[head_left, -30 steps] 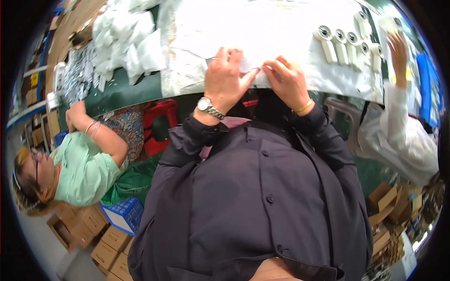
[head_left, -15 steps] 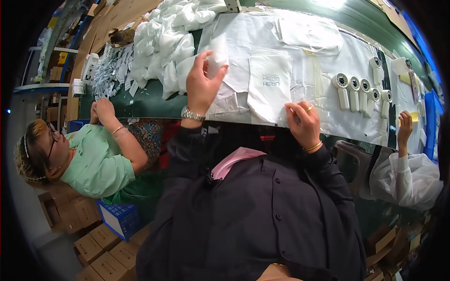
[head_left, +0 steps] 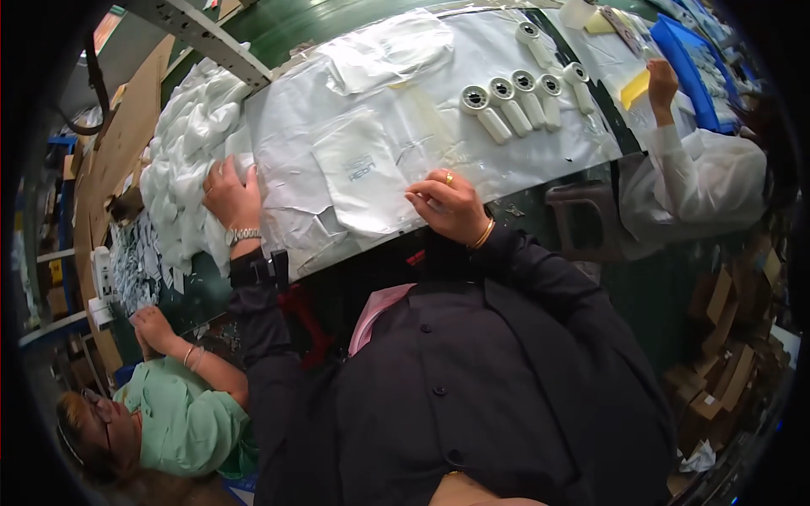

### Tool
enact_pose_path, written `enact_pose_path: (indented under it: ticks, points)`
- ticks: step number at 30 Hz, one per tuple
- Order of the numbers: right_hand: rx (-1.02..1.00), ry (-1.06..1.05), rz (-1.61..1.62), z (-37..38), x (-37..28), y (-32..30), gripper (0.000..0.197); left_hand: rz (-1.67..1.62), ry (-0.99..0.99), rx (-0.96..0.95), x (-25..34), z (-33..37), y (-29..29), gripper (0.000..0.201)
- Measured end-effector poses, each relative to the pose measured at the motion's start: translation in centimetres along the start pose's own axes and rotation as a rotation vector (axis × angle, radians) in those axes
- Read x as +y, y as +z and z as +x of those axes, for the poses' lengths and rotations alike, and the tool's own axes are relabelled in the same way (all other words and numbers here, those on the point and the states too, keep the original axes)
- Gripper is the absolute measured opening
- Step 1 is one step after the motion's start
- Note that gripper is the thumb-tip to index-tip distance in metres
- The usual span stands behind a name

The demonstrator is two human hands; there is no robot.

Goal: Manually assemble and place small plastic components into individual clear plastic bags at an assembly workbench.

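White flat plastic pouch [head_left: 364, 181] under right hand [head_left: 451, 205]

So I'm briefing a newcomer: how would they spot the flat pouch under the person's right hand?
On the long table covered in clear plastic sheet, look left of the row of white cylindrical parts. The right hand pins the flat white rectangular pouch; unlike the crumpled white bags at the left hand, it lies smooth.

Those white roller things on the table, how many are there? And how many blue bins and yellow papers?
White roller tools: 5
Blue bins: 1
Yellow papers: 1
Total: 7
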State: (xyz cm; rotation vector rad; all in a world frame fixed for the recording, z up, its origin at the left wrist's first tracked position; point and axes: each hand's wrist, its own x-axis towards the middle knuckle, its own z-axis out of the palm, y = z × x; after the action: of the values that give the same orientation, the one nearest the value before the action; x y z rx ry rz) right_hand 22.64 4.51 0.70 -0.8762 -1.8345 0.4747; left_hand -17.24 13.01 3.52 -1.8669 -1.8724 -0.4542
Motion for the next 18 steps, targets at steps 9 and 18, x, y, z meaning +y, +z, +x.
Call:
enact_pose_path:
  ticks: [9, 18]
  points:
    - [0.193, 0.333, -0.326, 3.5, 1.4, -6.4, 0.019, -0.621, 0.100, -0.038, 13.4, -8.7, -8.5, 0.023]
    - [0.011, 0.454, -0.759, 3.6, 5.9, -6.8, 0.033, -0.515, 0.272, -0.256, 15.8, -10.8, -7.8, 0.034]
